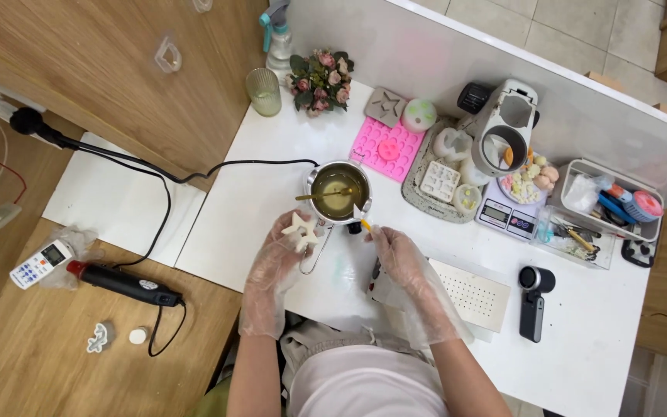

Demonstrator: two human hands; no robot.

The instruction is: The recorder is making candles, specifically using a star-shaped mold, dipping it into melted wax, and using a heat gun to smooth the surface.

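Left hand [281,249] gripping white star piece [300,229] beside melting pot [339,191], right hand [392,249] pinching yellow-handled tool [362,219] at pot's rim; looks like coating/trim step, steady aim needed.

A white table [272,193] bears a melting pot [339,191], pink mould [384,147], scale [507,216] and glass [264,91].

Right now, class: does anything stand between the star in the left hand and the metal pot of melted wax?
Nothing visible does. The left hand holds the star just left of the pot, with only bare white table between them.
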